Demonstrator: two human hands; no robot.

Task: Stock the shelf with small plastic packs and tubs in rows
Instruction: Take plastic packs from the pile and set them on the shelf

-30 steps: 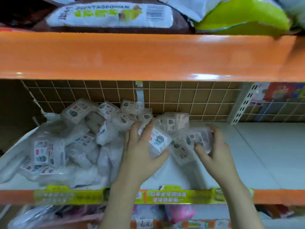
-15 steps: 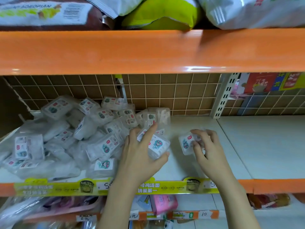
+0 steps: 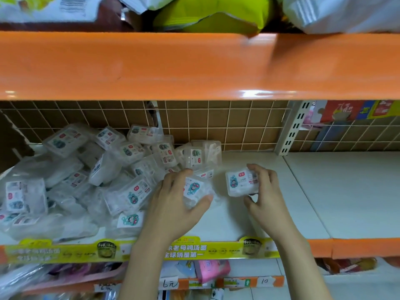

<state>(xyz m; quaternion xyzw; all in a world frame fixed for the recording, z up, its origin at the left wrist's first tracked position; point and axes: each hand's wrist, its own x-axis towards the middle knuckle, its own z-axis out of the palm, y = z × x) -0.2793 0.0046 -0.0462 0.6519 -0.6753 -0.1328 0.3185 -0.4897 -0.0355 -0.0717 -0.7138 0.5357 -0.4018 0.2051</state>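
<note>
**Two tubs in hand beside the pile**

The right hand (image 3: 267, 195) grasps a small clear tub (image 3: 241, 183) by its right end, fingers curled over the top and thumb beneath, its label facing up. The tub sits on the white shelf (image 3: 346, 191), just right of the pile (image 3: 91, 169). The left hand (image 3: 173, 204) clasps another tub (image 3: 195, 190) at the pile's right edge, thumb along its near side, fingers over its far side.

The pile is a loose heap of similar tubs and packs, tilted every way, filling the shelf's left part. Behind the pile stands a wire grid (image 3: 216, 122) over brown board. Above it runs a glossy orange beam (image 3: 194, 66) bearing soft bags (image 3: 205, 16). In front of the pile, a yellow-green strip (image 3: 65, 252) lines the shelf edge.
</note>
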